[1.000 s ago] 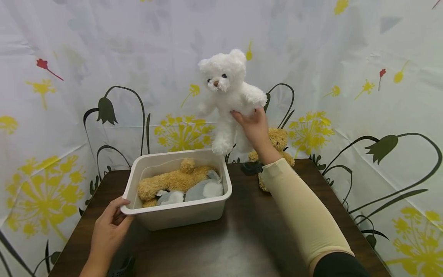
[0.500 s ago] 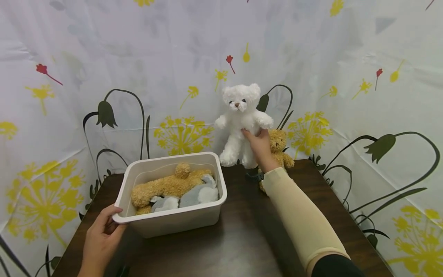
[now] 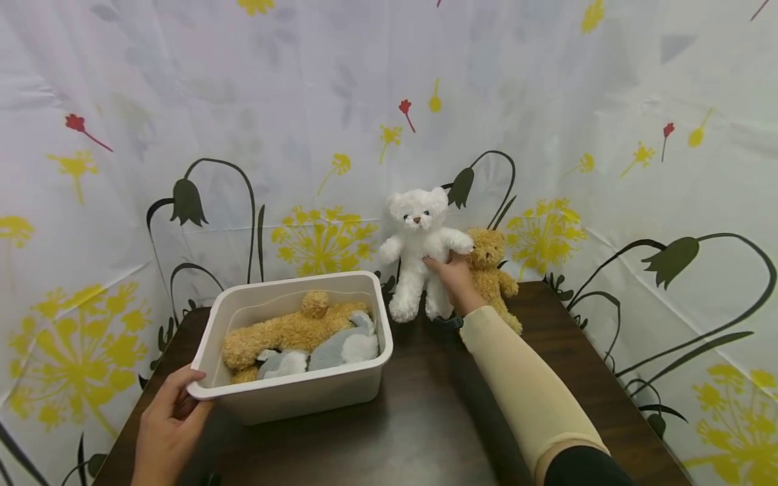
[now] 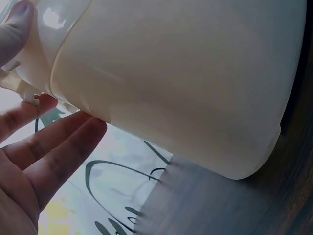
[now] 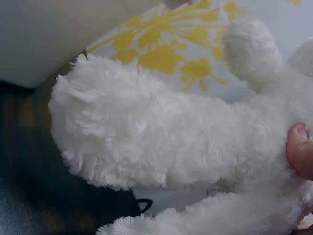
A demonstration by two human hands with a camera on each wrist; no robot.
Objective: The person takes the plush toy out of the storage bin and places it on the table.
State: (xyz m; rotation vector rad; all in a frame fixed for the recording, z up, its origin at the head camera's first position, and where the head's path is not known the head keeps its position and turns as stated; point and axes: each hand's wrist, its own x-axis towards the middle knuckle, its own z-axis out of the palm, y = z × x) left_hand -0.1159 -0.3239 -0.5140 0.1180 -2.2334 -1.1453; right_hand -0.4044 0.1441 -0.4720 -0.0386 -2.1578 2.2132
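Note:
In the head view my right hand (image 3: 454, 278) grips a white teddy bear (image 3: 418, 239) round its side, with the thumb across its belly. The bear is upright near the table's back edge; whether its feet touch the table I cannot tell. Its furry leg (image 5: 122, 127) fills much of the right wrist view, with my thumb (image 5: 300, 152) pressed into the fur. My left hand (image 3: 167, 422) holds the near left corner of a white plastic bin (image 3: 304, 397). In the left wrist view, fingers touch the outside of the bin's wall (image 4: 171, 73).
Inside the bin lie a tan plush toy (image 3: 273, 337) and grey-and-white plush (image 3: 343, 347). A tan teddy bear (image 3: 487, 253) sits at the table's back right, partly behind my right hand. A flower-printed curtain (image 3: 340, 88) hangs behind the dark wooden table (image 3: 419, 432).
The white bear has come down from high above the bin's right end to the table's back, beside the tan bear. My left hand and the bin have shifted slightly left and nearer.

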